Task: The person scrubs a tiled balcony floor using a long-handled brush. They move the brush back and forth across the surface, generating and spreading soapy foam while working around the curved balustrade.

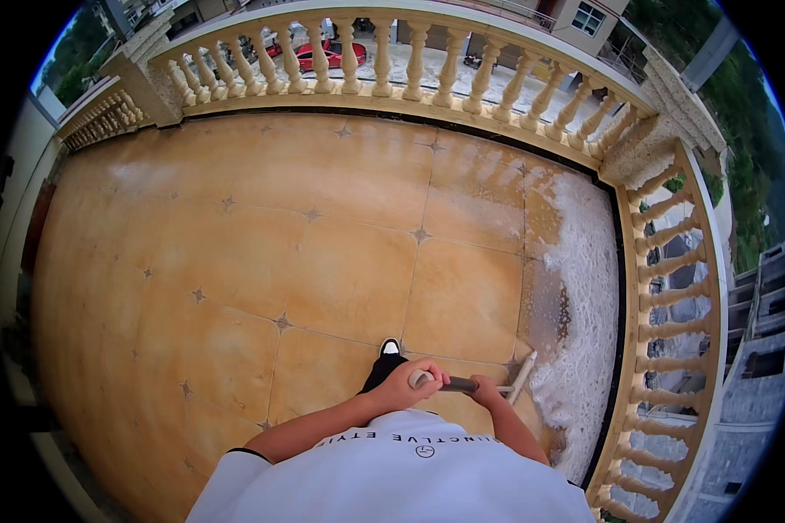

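Observation:
Both of my hands grip one long-handled floor squeegee. My left hand wraps the top end of the grey handle, near its pale cap. Further down the handle, my right hand is closed around it. Beyond that hand the white squeegee head rests at floor level, slanted, beside a band of white foam. The foam lies on the tan tiled floor along the right-hand edge. Wet, bubbly film covers the tiles just left of the foam.
A balustrade closes the far side, and another balustrade runs along the right, joined by a stone corner pillar. A black border strip edges the floor. My shoe stands on the tiles. A red car is parked below.

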### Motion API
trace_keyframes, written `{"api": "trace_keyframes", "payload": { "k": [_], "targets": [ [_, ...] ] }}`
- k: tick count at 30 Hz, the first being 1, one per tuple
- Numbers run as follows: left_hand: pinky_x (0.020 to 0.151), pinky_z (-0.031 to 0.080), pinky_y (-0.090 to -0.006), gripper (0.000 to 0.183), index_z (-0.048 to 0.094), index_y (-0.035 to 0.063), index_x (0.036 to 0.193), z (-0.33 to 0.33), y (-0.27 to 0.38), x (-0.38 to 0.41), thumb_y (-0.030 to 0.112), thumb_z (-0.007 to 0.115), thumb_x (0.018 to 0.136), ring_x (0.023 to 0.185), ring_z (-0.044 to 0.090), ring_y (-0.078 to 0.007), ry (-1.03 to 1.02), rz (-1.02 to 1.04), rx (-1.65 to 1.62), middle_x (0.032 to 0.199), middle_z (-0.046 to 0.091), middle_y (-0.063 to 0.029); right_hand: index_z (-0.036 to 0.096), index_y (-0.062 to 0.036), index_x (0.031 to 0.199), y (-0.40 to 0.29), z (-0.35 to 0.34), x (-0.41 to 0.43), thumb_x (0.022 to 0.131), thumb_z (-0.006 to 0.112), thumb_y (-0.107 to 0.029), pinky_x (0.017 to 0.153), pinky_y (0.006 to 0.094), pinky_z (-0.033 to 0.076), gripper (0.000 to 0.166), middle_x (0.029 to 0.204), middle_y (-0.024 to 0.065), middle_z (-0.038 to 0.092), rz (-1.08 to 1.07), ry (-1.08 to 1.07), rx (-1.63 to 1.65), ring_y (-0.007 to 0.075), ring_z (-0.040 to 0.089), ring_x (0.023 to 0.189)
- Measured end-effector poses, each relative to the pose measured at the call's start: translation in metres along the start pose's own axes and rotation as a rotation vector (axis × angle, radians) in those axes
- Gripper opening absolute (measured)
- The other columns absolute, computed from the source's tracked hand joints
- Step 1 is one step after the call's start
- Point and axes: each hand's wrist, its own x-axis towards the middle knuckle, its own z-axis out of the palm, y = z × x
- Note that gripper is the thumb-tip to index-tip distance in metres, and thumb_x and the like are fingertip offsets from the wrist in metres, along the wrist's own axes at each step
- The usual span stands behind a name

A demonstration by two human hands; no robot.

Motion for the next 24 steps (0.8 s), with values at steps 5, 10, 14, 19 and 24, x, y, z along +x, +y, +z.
{"api": "trace_keyframes", "payload": {
  "k": [5, 10, 14, 19, 24],
  "targets": [
    [0.065, 0.045, -0.0246, 0.007, 0.051, 0.005, 0.086, -0.032, 0.01, 0.037, 0.012, 0.054, 0.086, 0.07, 0.051, -0.0093, 0.036, -0.054, -0.161, 0.1, 0.059, -0.009, 0.06, -0.0068, 0.072, -0.019, -0.045, 0.018, 0.068, 0.068, -0.022, 0.064, 0.0425, 0.046, 0.018, 0.075, 0.0171, 0.06, 0.127, 0.074, -0.023, 0.0367, 0.058, 0.077],
    [0.068, 0.046, -0.0265, 0.005, 0.053, 0.0028, 0.082, -0.077, 0.102, 0.035, 0.007, 0.055, 0.082, 0.075, 0.056, -0.0151, 0.184, 0.189, -0.033, 0.09, 0.061, -0.0097, 0.058, -0.005, 0.072, -0.122, -0.087, 0.087, 0.07, 0.061, -0.012, 0.063, 0.0423, 0.045, 0.008, 0.074, 0.0191, 0.058, -0.051, 0.243, 0.079, 0.0381, 0.057, 0.076],
    [0.067, 0.047, -0.0287, 0.004, 0.054, 0.0014, 0.077, -0.08, 0.158, 0.025, 0.0, 0.057, 0.076, 0.075, 0.06, -0.0205, 0.311, 0.546, 0.136, 0.079, 0.061, -0.0118, 0.056, -0.0035, 0.071, -0.199, -0.112, 0.142, 0.07, 0.053, -0.005, 0.061, 0.0428, 0.044, 0.004, 0.073, 0.0193, 0.057, -0.299, 0.254, 0.193, 0.0391, 0.055, 0.072],
    [0.066, 0.049, -0.0327, 0.005, 0.052, -0.0001, 0.073, -0.059, 0.194, 0.03, -0.003, 0.056, 0.07, 0.071, 0.062, -0.0255, 0.396, 0.629, 0.407, 0.074, 0.06, -0.0147, 0.055, -0.002, 0.073, -0.247, -0.133, 0.194, 0.071, 0.049, -0.004, 0.062, 0.0409, 0.043, 0.006, 0.074, 0.0192, 0.056, -0.5, 0.108, 0.268, 0.0379, 0.054, 0.073],
    [0.073, 0.05, -0.0387, 0.002, 0.051, -0.0013, 0.074, -0.027, 0.184, 0.05, -0.003, 0.051, 0.073, 0.079, 0.062, -0.0276, 0.519, 0.55, 0.413, 0.076, 0.061, -0.0172, 0.055, -0.0022, 0.073, -0.228, -0.144, 0.211, 0.071, 0.049, -0.005, 0.062, 0.0409, 0.043, 0.007, 0.073, 0.0187, 0.056, -0.585, 0.008, 0.238, 0.0376, 0.054, 0.073]
  ]
}}
